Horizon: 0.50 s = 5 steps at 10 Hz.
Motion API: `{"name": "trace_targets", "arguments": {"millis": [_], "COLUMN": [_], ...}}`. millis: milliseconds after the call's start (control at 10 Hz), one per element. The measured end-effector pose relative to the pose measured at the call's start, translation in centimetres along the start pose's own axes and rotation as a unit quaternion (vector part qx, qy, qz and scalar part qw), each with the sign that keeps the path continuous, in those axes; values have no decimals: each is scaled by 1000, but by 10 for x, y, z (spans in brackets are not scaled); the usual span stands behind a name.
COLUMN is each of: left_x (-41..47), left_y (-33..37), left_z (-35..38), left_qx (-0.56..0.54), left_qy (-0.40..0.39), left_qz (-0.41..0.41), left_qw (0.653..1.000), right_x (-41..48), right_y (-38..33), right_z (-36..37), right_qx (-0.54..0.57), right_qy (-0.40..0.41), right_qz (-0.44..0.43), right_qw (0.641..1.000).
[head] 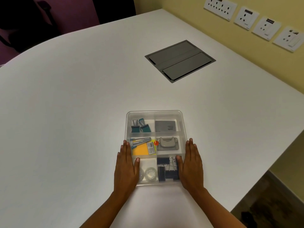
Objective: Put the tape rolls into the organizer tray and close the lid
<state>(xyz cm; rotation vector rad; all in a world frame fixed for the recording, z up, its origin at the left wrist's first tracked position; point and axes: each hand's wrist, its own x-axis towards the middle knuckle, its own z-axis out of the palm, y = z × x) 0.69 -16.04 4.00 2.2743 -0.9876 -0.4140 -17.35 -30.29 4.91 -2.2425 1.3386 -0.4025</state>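
Clear tape rolls (150, 174) already lay in the translucent plastic organizer tray (181, 114), between flat, open left hand (127, 163) and right hand (191, 163) pressing its clear lid (156, 112) (apparently closed).

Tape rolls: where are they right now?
In the head view, the tape rolls lie in the organizer tray's near-left compartment, beside the left hand, with the black binder clips to their right and the yellow sticky notes behind.

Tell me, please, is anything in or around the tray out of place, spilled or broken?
Nothing stands out. The tray sits square on the table, each compartment holds its own items, and the tape rolls lie in the near left one. Both hands, left hand and right hand, rest flat along its sides.
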Motion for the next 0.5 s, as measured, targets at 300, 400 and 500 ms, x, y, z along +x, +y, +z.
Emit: {"name": "trace_targets", "arguments": {"millis": [300, 400, 500], "left_x": [-4, -2, 4], "left_y": [6, 6, 10], "left_z": [-5, -8, -19], "left_qx": [-10, -7, 17], "left_qy": [0, 7, 24], "left_qz": [-16, -14, -12], "left_qw": [1000, 1000, 1000], "right_x": [-6, -4, 6], "right_y": [-6, -6, -12], "right_z": [-9, -12, -21], "right_qx": [-22, -55, -101], "right_qy": [-7, -8, -6], "right_qz": [-4, -15, -32], "right_qw": [1000, 998, 994]}}
